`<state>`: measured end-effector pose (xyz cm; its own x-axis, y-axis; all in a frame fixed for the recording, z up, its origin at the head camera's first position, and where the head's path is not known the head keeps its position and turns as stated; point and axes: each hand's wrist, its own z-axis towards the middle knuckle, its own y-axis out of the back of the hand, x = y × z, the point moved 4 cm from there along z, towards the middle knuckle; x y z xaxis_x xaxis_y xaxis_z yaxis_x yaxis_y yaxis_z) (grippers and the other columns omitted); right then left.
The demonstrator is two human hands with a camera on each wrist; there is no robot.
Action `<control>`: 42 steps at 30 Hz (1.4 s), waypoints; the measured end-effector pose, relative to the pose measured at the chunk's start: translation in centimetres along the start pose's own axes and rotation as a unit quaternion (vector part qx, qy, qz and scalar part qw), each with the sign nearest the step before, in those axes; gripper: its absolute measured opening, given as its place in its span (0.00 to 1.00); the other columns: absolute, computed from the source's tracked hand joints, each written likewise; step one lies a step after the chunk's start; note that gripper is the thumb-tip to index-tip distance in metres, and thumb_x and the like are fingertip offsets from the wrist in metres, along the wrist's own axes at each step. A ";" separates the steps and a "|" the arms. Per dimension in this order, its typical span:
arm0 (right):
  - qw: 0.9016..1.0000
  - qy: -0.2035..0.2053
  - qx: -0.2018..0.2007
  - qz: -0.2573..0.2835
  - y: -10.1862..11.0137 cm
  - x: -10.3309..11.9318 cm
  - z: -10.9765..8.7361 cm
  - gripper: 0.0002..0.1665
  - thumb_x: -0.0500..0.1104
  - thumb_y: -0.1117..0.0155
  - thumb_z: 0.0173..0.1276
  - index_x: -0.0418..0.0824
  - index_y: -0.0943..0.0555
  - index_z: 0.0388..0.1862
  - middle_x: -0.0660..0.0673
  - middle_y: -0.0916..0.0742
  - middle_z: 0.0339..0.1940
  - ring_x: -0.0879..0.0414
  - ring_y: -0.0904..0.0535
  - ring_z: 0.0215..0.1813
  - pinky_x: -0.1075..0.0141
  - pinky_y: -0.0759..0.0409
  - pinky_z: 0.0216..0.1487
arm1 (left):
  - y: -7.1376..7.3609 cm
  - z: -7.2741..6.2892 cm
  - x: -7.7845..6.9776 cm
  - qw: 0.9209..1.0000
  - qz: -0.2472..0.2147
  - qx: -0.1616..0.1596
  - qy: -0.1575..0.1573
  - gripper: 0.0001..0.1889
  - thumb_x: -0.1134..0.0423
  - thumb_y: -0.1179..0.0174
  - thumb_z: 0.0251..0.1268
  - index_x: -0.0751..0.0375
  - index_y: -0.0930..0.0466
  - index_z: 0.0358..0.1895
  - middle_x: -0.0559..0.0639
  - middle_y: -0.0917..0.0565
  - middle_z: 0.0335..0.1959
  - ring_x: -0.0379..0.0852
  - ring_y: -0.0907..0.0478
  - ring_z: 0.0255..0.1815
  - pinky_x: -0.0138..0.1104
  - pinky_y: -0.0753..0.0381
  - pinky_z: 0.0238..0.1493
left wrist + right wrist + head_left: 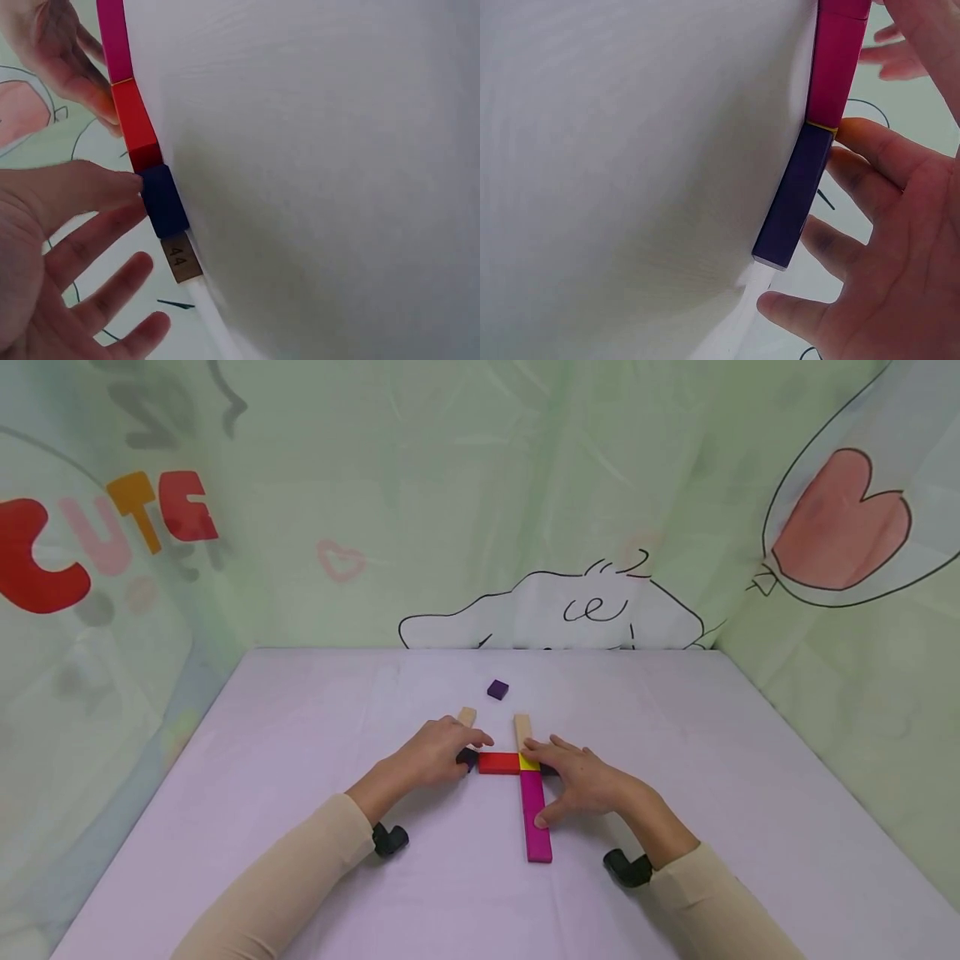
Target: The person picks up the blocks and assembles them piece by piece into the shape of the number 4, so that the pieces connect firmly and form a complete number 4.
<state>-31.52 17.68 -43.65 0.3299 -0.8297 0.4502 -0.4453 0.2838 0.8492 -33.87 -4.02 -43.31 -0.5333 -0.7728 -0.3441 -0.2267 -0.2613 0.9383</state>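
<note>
Coloured blocks form a cross on the table. A yellow block (pixel 529 762) lies at its centre, with a red block (pixel 498 763) to the left, magenta blocks (pixel 537 839) toward the person and a plain wooden block (pixel 522 729) beyond. To the right extends a long dark block (pixel 793 199), mostly hidden in the head view. My left hand (pixel 435 752) pinches a dark blue block (pixel 164 201) against the red block's left end. With fingers spread, my right hand (pixel 588 781) touches the yellow block, its thumb on the magenta piece.
A dark purple cube (pixel 498 690) lies farther back. Beyond the left hand is another wooden block (pixel 467 717); a wooden block marked 44 (pixel 181 259) shows in the left wrist view. Black wrist devices (pixel 628 868) sit at both cuffs. A printed curtain (pixel 337 485) surrounds the table.
</note>
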 end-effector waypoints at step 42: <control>1.000 0.000 -0.006 0.013 -0.3 -0.4 0.0 0.60 0.55 0.15 0.50 0.45 0.32 0.80 0.45 0.34 0.84 0.35 0.51 0.85 0.26 0.55 0.78 | 1.8 4.4 2.9 0.978 0.008 -0.001 0.209 0.26 0.55 0.45 0.73 0.54 0.26 0.72 0.55 0.16 0.58 0.52 0.22 0.50 0.49 0.20 0.58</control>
<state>-31.49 17.92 -44.03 0.3180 -0.8218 0.4728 -0.4447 0.3111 0.8399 -39.47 -4.19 -42.79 -0.1567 -0.9454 -0.2857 -0.2195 -0.2487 0.9434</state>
